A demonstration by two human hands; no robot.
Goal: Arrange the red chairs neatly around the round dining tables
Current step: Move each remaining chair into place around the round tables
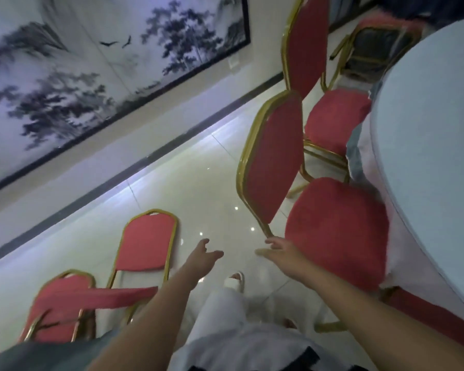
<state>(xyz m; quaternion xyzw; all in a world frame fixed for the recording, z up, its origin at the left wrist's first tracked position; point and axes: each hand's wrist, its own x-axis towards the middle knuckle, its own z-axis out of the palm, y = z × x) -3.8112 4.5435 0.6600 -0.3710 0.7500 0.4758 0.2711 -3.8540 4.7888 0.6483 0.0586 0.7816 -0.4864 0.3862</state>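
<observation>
The view is tilted. A round table with a pale cloth fills the right side. A red chair with a gold frame stands tucked against it, its backrest toward me. My right hand is open, fingers spread, just below the lower corner of that backrest, close to the frame but not gripping it. My left hand is open over the floor, holding nothing. A second red chair stands farther along the table. Two more red chairs stand at the lower left.
A glossy tiled floor runs between the two groups of chairs. A wall with a large ink landscape painting lies beyond. Another chair with a dark seat stands at the top right. My white-trousered leg and sandal are below.
</observation>
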